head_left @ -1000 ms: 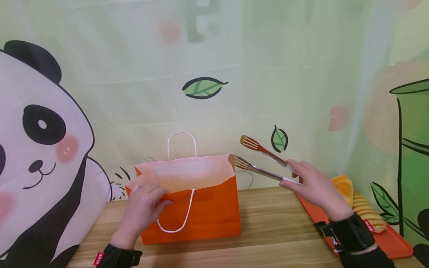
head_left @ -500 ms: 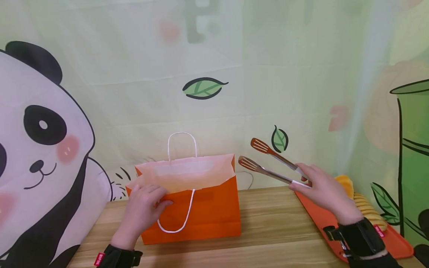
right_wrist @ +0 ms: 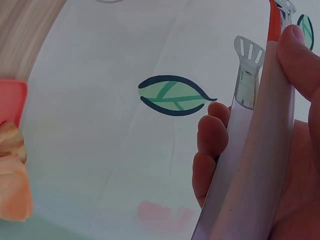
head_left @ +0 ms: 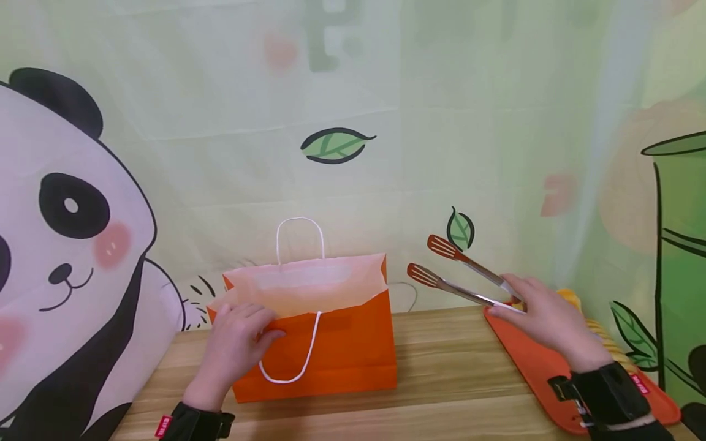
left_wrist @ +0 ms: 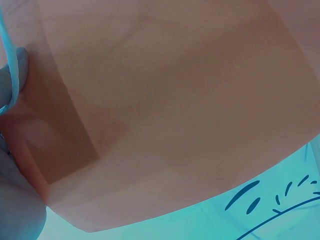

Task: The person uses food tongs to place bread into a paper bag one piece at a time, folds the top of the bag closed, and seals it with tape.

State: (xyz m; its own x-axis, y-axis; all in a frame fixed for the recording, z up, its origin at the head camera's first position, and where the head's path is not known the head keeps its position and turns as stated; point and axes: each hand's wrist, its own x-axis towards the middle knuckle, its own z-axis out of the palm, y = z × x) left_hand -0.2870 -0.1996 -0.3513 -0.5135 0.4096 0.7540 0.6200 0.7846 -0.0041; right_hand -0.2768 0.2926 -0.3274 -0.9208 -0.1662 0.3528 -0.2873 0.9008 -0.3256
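Observation:
An orange paper bag (head_left: 347,349) with white rope handles stands open-topped on the table. My left hand (head_left: 234,349) pinches its front rim near the left corner, beside the front handle. The pale inside of the bag (left_wrist: 190,100) fills most of the left wrist view. My right hand (head_left: 551,324) grips metal tongs (head_left: 460,290) in the air, right of the bag. Their slotted heads point left and stand apart, with nothing between them. In the right wrist view, fingers and thumb (right_wrist: 300,60) wrap the white tong handles (right_wrist: 255,150).
A red tray (head_left: 526,364) lies on the table at the right, below my right hand. On it are a yellow-orange bread piece (head_left: 571,298) and a ridged roll (head_left: 603,337), partly hidden by my arm. A printed cloth (head_left: 496,122) with a panda hangs behind the wooden table (head_left: 452,367).
My right hand has moved right and slightly down with the tongs, away from the bag and over the tray. My left hand and the bag have stayed in place.

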